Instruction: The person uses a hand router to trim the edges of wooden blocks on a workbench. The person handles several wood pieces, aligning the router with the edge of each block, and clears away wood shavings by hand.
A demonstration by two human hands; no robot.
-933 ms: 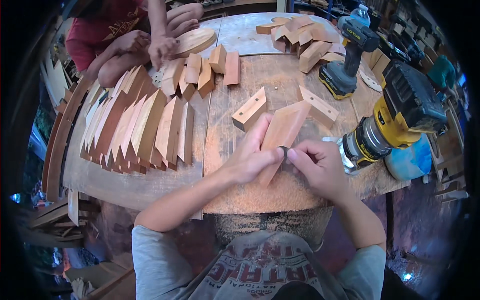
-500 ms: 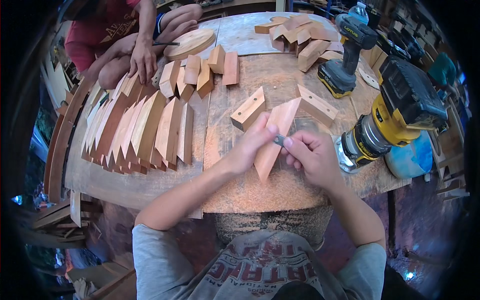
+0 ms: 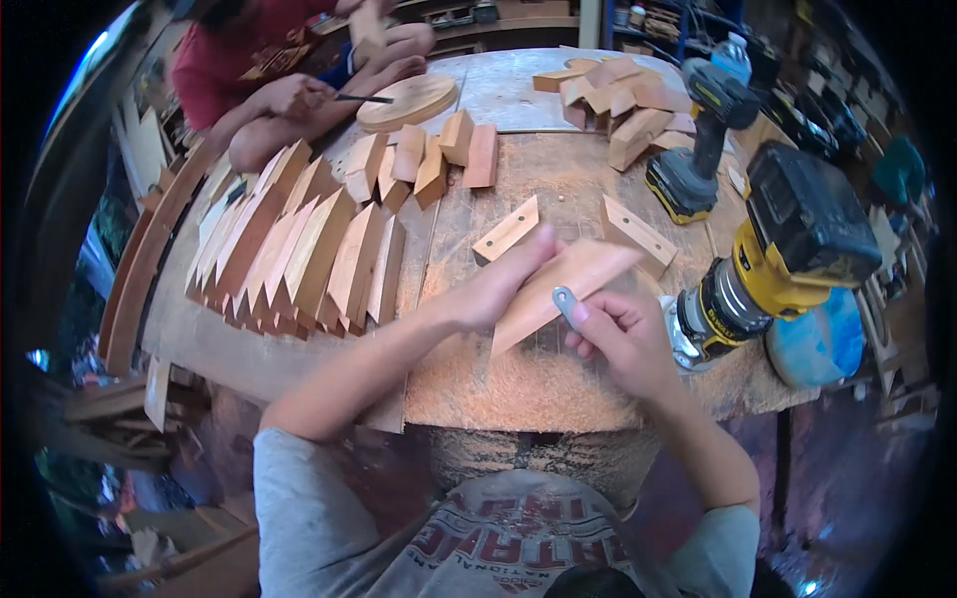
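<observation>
A slanted-end wooden block [image 3: 588, 269] is gripped in my left hand [image 3: 503, 284], tilted diagonally above the sawdust-covered board [image 3: 478, 384]. My right hand [image 3: 623, 339] pinches a small grey metal piece [image 3: 561, 299] with a hole in it, held over the block's face. Behind the block lie two pieces with dark holes, one on the left [image 3: 503, 229] and one on the right [image 3: 638, 229]. Just right of my right hand is a yellow and black router [image 3: 758, 269] with a large battery.
Rows of cut blocks [image 3: 269, 249] cover the left; loose blocks [image 3: 623, 90] lie at the back right beside a drill [image 3: 703, 140]. A blue round object [image 3: 817, 344] sits at the right. A co-worker [image 3: 229, 70] holds a dark tool [image 3: 364, 98] by a wooden disc [image 3: 409, 110].
The block in my left hand has tilted rightward, and the metal piece now points up-left. The co-worker's hand has left the rows and is raised with a block. The view has shifted slightly.
</observation>
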